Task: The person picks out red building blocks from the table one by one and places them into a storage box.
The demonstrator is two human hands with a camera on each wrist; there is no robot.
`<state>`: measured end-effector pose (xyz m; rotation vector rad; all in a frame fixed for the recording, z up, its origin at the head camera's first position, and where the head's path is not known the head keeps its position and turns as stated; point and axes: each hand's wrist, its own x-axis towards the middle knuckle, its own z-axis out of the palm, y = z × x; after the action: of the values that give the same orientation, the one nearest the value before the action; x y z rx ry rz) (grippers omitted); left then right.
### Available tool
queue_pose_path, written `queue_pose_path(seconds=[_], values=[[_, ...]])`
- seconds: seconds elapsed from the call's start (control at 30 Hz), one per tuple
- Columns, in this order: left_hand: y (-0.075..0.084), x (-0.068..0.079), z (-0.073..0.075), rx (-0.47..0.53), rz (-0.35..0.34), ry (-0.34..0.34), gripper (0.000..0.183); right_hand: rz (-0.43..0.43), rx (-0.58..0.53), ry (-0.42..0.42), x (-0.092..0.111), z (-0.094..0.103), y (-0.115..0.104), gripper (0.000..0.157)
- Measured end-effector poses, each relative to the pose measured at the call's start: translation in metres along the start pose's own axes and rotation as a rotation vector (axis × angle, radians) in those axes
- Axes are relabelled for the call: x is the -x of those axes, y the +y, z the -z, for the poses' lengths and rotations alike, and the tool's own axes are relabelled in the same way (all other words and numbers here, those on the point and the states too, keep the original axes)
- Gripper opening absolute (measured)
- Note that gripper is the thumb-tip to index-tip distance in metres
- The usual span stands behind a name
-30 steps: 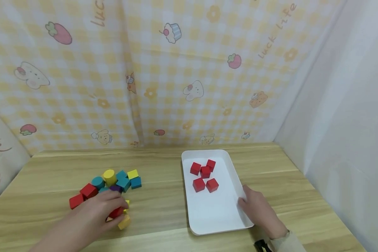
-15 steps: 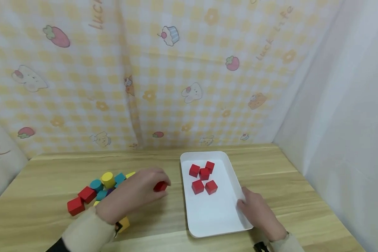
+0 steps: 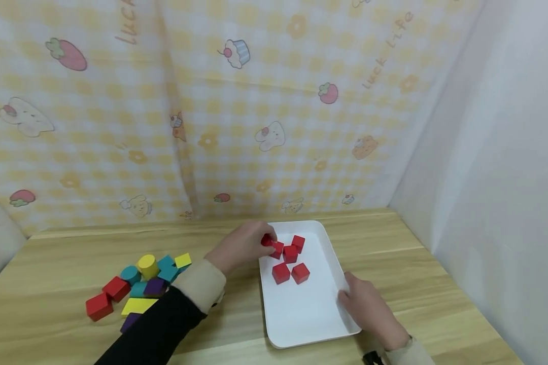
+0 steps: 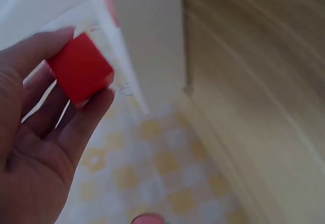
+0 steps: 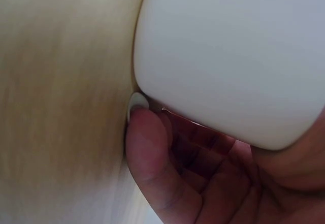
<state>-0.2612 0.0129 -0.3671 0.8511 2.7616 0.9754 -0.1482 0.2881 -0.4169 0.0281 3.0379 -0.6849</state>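
My left hand (image 3: 244,247) pinches a red cube (image 4: 81,70) between thumb and fingertips, at the far left edge of a white tray (image 3: 308,317). In the head view this cube is partly hidden by the fingers and overlaps a red cube (image 3: 278,249) inside the tray. Several red cubes lie in the tray's far half, among them one near the middle (image 3: 300,273). On the tray's right side, my right hand (image 3: 370,308) grips the rim, thumb on the inside. The right wrist view shows the curled fingers (image 5: 152,148) against the tray wall.
Left on the wooden table (image 3: 228,324) is a cluster of blocks: red cubes (image 3: 99,306), a yellow cylinder (image 3: 148,266), a teal cylinder (image 3: 130,275), purple and yellow pieces. My left sleeve (image 3: 173,314) hides part of it. A checked cloth (image 3: 228,126) hangs behind.
My left hand has left the block cluster with a red cube and travelled right to the tray's far left edge. The right hand keeps its grip on the tray. The head view has shifted slightly.
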Motion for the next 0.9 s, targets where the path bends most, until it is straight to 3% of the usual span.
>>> queue_pose_path(seconds=[0.17, 0.37, 0.7, 0.9], values=[[-0.007, -0.017, -0.008, 0.038, 0.021, 0.042, 0.018, 0.003, -0.001, 0.003, -0.001, -0.001, -0.001, 0.013], [-0.01, -0.031, -0.015, -0.009, 0.045, 0.043, 0.017, 0.0, 0.0, 0.0, -0.001, -0.002, -0.002, 0.013], [-0.015, -0.037, -0.021, -0.064, 0.081, 0.05, 0.013, -0.004, -0.002, 0.005, -0.002, -0.002, -0.002, 0.014], [-0.015, -0.043, -0.027, -0.119, 0.106, 0.03, 0.009, -0.03, 0.006, -0.018, -0.001, -0.004, -0.001, 0.027]])
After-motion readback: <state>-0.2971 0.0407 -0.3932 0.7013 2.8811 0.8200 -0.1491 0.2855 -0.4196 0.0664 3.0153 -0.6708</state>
